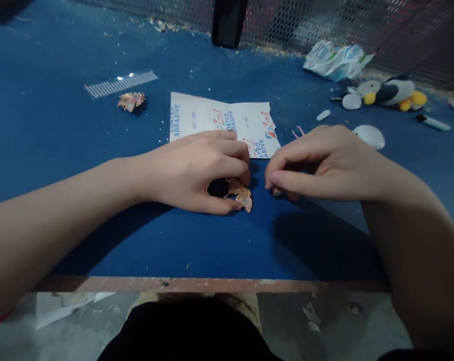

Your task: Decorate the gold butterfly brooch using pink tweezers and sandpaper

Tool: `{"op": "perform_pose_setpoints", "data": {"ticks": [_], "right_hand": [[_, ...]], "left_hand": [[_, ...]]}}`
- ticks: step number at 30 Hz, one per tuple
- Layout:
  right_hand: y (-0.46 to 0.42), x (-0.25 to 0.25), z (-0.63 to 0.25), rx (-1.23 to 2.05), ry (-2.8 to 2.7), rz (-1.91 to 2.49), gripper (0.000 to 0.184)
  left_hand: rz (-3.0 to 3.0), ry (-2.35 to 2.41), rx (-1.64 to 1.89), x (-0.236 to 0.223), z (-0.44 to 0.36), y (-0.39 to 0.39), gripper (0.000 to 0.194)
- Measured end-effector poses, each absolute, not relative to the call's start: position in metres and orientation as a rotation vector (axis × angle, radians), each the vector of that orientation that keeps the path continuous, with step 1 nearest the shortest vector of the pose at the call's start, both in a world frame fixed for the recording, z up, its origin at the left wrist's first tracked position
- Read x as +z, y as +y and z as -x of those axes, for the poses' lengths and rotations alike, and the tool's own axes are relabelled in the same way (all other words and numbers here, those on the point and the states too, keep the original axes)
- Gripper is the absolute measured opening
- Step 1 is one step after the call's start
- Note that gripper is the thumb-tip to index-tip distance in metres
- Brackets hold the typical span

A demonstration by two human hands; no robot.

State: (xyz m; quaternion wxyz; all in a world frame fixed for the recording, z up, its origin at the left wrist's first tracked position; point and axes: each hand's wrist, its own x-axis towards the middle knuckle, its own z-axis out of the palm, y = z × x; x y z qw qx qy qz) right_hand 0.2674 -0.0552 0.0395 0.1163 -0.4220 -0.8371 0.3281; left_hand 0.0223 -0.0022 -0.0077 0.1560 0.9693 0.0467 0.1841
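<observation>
My left hand [207,165] curves round a small gold ornament [243,194] with pinkish, wing-like parts, which rests on the blue tabletop. Its thumb and fingertips grip the piece from the near and far sides; the fingers hide part of it. Just to the right, my right hand [320,168] is closed in a pinch, apart from the ornament. Something tiny and dark shows under its fingertips, too small to name. Behind the left hand lies a white sheet of abrasive paper [202,118], printed side up, one edge torn.
A similar gold ornament [132,101] lies at left beside a clear strip of small beads [121,83]. Along the back are a black phone-like object [229,22], a crumpled wipes packet [335,60], a plush toy [390,93] and a marker [433,122]. A white oval piece [369,136] sits behind my right hand.
</observation>
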Motion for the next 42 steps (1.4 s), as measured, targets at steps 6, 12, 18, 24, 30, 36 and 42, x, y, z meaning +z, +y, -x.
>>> {"op": "perform_pose_setpoints", "data": {"ticks": [6,12,18,24,30,36,42], "right_hand": [[-0.053,0.041,-0.271,1.087,-2.459,1.095,0.019],[-0.055,0.039,-0.265,1.364,-2.465,1.48,0.019],[-0.055,0.029,-0.261,1.716,-2.124,1.69,0.015],[-0.056,0.035,-0.251,1.734,-1.987,1.699,0.016],[-0.057,0.039,-0.242,1.711,-1.967,1.733,0.008],[-0.056,0.034,-0.243,1.75,-1.911,1.765,0.007],[-0.056,0.032,-0.241,1.771,-1.853,1.79,0.006]], "left_hand": [[-2.892,0.203,0.531,-0.005,-0.019,0.0,0.028],[-2.888,0.191,0.513,-0.005,-0.02,0.001,0.034],[-2.818,0.19,0.503,-0.005,-0.021,0.001,0.03],[-2.763,0.188,0.488,-0.005,-0.021,0.002,0.03],[-2.735,0.199,0.489,-0.006,-0.021,0.003,0.026],[-2.731,0.222,0.473,-0.006,-0.021,0.002,0.027],[-2.73,0.231,0.479,-0.006,-0.022,0.002,0.025]]}}
